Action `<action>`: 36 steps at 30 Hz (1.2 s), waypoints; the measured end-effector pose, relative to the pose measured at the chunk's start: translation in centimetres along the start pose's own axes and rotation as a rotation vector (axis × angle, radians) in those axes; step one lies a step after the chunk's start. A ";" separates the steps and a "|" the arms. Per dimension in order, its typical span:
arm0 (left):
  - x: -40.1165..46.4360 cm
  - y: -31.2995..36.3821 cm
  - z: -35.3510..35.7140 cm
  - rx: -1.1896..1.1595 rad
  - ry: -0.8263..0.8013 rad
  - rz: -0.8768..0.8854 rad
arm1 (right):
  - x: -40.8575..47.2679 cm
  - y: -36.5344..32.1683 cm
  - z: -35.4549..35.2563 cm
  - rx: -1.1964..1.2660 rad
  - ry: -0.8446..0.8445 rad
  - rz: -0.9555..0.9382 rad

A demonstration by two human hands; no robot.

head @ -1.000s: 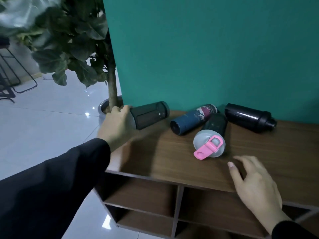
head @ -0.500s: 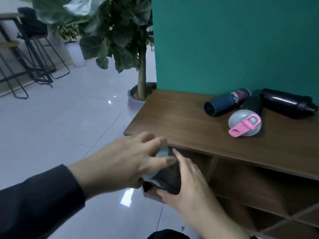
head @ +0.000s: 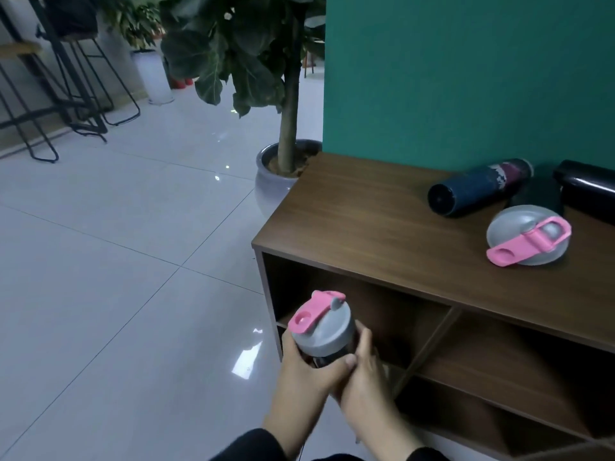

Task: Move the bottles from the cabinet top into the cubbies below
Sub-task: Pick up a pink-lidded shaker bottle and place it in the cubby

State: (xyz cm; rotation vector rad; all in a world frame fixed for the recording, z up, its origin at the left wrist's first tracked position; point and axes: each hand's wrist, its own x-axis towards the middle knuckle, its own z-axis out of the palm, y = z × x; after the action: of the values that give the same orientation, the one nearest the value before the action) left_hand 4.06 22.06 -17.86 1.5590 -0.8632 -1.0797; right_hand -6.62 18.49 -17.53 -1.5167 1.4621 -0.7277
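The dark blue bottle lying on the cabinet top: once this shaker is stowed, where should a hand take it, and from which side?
Probably around the middle of its barrel, coming down from above. The dark blue bottle lies on its side on the cabinet top, its upper side bare. The lying shaker bottle sits close at its front right, so the left half looks freer for fingers.

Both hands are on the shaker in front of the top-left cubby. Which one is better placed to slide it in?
Probably the right hand. It grips the shaker bottle on the side facing the top-left cubby, so it can push straight in. The left hand is on the floor side.
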 end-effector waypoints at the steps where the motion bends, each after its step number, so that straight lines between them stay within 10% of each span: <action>1: 1.0 -0.4 0.6 -0.039 0.047 -0.007 | 0.4 0.0 0.5 -0.019 -0.014 -0.003; 8: 7.1 -1.3 0.2 0.053 0.002 0.071 | 4.3 0.5 0.2 -0.012 -0.299 0.121; 31: 14.7 -4.7 -1.6 0.241 -0.153 0.015 | 10.7 2.8 2.0 -0.138 -0.330 0.109; 36: 10.3 -5.8 -0.9 0.454 0.145 0.015 | 6.9 2.6 -0.2 -0.161 -0.251 0.075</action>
State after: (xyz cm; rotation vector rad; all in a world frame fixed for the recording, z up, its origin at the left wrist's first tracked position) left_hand 8.55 14.34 -25.69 1.9730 -1.0669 -0.7787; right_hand -7.10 11.88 -20.83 -1.6015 1.4035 -0.3659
